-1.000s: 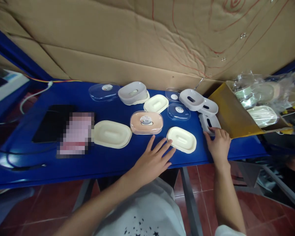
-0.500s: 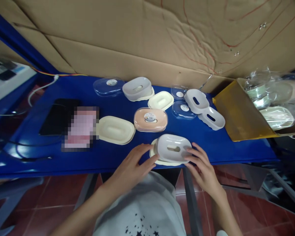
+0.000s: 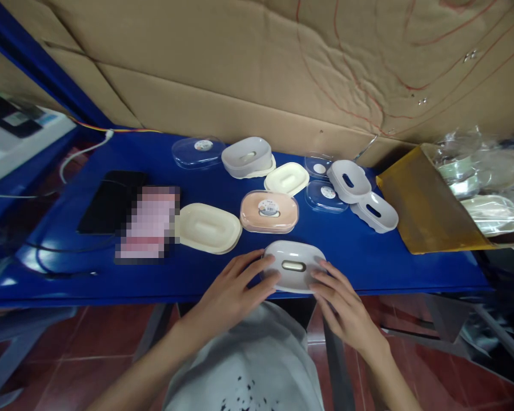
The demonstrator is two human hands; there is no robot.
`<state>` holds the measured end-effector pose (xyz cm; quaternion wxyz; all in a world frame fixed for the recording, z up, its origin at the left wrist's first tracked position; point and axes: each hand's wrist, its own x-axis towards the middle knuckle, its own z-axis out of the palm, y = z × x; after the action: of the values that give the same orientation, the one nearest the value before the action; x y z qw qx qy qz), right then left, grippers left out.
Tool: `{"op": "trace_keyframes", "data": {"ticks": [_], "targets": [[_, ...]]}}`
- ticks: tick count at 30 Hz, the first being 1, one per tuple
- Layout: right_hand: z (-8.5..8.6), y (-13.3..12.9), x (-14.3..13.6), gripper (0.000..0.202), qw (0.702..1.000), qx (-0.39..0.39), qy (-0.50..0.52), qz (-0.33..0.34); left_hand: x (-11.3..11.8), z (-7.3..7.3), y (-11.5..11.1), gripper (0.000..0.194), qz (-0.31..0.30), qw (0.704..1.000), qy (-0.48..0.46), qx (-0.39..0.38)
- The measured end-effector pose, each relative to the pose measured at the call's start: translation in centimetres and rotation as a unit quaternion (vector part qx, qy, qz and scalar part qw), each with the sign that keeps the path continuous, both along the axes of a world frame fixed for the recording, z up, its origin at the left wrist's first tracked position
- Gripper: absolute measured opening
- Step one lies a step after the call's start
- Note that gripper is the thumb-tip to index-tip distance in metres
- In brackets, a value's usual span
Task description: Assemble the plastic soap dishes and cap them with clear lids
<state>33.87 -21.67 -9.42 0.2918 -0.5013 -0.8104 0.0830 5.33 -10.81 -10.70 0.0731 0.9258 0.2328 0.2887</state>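
Note:
At the table's front edge sits a grey oval tray [image 3: 294, 281] with a slot, lying over a cream base that shows through the slot. My left hand [image 3: 242, 282] has its fingers on the tray's left end, and my right hand [image 3: 340, 297] touches the right end; both hold it between them. Behind it lies a peach soap dish [image 3: 257, 220] under a clear labelled lid. To the left is a cream oval base [image 3: 203, 228]; farther back is a smaller-looking cream base [image 3: 286, 179]. Another grey tray [image 3: 244, 160] rests on a cream piece at the back.
Two grey trays [image 3: 346, 180] overlap at the right, beside clear lids [image 3: 325, 197]. A cardboard box [image 3: 405, 200] with wrapped items stands far right. Another clear lid [image 3: 197, 154], a black tablet-like object [image 3: 107, 202], a pixelated pink item [image 3: 149, 222] and cables lie left.
The grey tray in front has moved left and now covers the cream base, which stuck out before. My right hand has followed it left. The view has shifted slightly.

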Motion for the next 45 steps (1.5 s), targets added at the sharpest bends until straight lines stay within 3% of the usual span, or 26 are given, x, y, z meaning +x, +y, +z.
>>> {"op": "trace_keyframes", "data": {"ticks": [12, 16, 19, 21, 25, 28, 33, 37, 41, 45], "targets": [[-0.5, 1.1, -1.2, 0.028, 0.994, 0.093, -0.054, -0.002, 0.6, 0.4, -0.2, 0.016, 0.016, 0.999, -0.005, 0.028], [-0.5, 0.8, -1.2, 0.033, 0.997, 0.061, -0.050, 0.013, 0.6, 0.2, 0.1, 0.017, -0.010, 0.999, 0.025, 0.030], [-0.2, 1.4, 0.4, 0.035, 0.999, 0.015, -0.036, 0.029, 0.6, 0.1, 0.2, 0.019, -0.011, 0.999, 0.039, 0.027], [0.1, 2.9, 2.2, 0.037, 0.999, 0.010, -0.035, -0.010, 0.7, 0.0, 0.1, 0.020, -0.009, 0.999, 0.038, 0.023], [0.3, 8.0, 5.7, 0.057, 0.984, -0.018, -0.089, -0.152, 0.7, 0.1, 0.1, 0.016, -0.009, 1.000, 0.023, 0.011], [-0.1, 10.2, 7.0, 0.066, 0.971, -0.040, -0.139, -0.191, 0.7, 0.2, 0.1, 0.015, -0.011, 1.000, 0.015, 0.002], [-0.5, 7.8, 7.3, 0.042, 0.973, -0.027, -0.117, -0.196, 0.8, 0.3, 0.2, 0.014, -0.010, 1.000, 0.013, 0.003], [-0.2, 5.6, 7.8, 0.048, 0.973, -0.078, -0.062, -0.207, 0.4, 0.1, 0.1, 0.021, -0.009, 1.000, -0.024, -0.009], [0.2, 5.1, 8.4, 0.039, 0.974, -0.047, 0.011, -0.222, -0.2, 0.3, 0.1, 0.034, -0.015, 0.996, -0.080, -0.049], [0.0, 5.1, 8.1, 0.048, 0.974, -0.042, 0.004, -0.221, -0.2, 0.8, 0.2, 0.037, -0.032, 0.996, -0.070, -0.050]]}}
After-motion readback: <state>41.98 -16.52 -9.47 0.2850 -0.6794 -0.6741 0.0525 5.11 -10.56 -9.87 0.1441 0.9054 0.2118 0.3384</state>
